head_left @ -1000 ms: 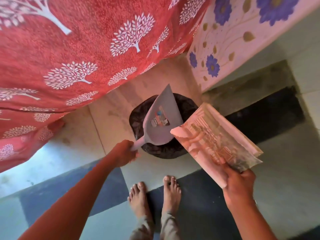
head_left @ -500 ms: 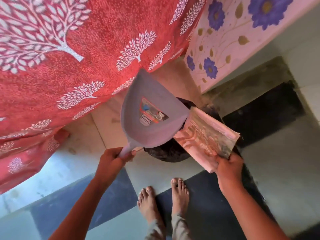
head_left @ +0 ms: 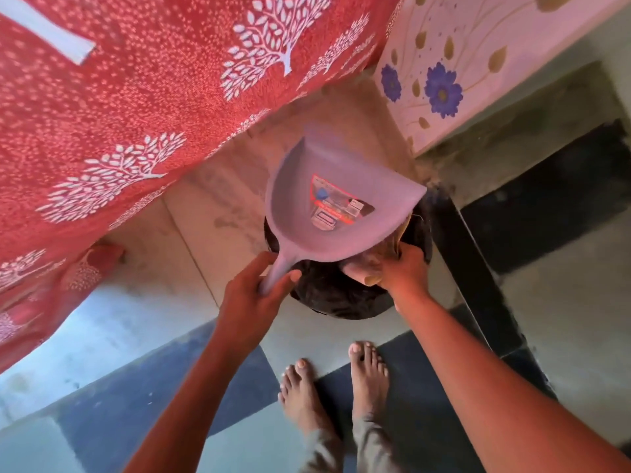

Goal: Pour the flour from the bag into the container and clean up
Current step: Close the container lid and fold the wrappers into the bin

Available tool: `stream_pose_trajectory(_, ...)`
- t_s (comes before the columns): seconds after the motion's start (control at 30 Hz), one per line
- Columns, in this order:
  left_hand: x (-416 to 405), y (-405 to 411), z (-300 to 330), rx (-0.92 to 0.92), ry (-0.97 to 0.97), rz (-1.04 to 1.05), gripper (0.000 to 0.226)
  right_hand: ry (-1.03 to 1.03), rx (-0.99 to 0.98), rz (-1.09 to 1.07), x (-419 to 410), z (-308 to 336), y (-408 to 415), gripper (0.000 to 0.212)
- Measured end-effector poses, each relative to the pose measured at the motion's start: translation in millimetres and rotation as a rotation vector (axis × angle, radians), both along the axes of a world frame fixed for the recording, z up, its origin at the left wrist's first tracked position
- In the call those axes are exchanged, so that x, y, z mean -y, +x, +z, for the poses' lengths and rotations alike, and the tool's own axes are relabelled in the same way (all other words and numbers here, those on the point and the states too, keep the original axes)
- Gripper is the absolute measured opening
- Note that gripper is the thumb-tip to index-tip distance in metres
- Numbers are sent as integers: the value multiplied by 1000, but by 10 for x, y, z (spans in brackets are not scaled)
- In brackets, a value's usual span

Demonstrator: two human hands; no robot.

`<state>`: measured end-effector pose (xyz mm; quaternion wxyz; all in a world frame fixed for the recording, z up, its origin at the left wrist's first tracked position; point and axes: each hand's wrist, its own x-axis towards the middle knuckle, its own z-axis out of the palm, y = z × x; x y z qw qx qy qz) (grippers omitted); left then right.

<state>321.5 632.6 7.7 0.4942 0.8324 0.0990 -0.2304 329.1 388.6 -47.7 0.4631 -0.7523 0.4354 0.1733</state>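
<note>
A grey plastic dustpan (head_left: pixel 327 203) with a printed label inside is held over a black-lined bin (head_left: pixel 341 298) on the floor. My left hand (head_left: pixel 252 295) grips the dustpan's handle. My right hand (head_left: pixel 403 271) clutches a folded newspaper (head_left: pixel 367 273) low over the bin's mouth, mostly hidden under the dustpan's right edge. The pan faces up toward me and covers much of the bin. No flour bag or container is in view.
A red cloth with white tree prints (head_left: pixel 136 107) hangs at the left and top. A pink cabinet with blue flowers (head_left: pixel 444 83) stands behind the bin on the right. My bare feet (head_left: pixel 334 387) stand on dark and light floor tiles just before the bin.
The dustpan has tipped back from pouring to face upward and risen toward me. The newspaper has been drawn down and in, from held out at the right to tucked under the pan over the bin.
</note>
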Motion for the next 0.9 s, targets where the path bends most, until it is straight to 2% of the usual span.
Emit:
stream_pose_trajectory(0.17, 15, 3, -84, -13, -77, -20, 28, 20, -108, 20, -85, -180, 43, 30)
stream_pose_trajectory(0.27, 10, -13, -119, -42, -79, -6, 38, 7, -88, 44, -80, -212, 44, 19)
stream_pose_trajectory(0.37, 24, -6, -91, -71, -67, 1, 23, 8, -52, 54, -10, -186, 12, 12)
stream_pose_trajectory(0.47, 66, -15, 21, -104, -97, 11, 10, 184, 4, -69, 89, 19, -91, 21)
stream_pose_trajectory(0.57, 161, -29, 332, -104, -135, 47, 15, 312, 55, -217, 203, 511, -234, 20)
stream_pose_trajectory(0.67, 271, -57, 831, -16, -97, 6, 11, 338, 118, -320, 319, 1176, -373, 19)
stream_pose_trajectory(0.8, 438, -111, 1785, 80, -32, -78, 12, 360, 194, -375, 476, 2321, -587, 17)
stream_pose_trajectory(0.9, 539, -229, 2584, 83, 49, -137, 22, 346, 248, -343, 577, 3282, -852, 15)
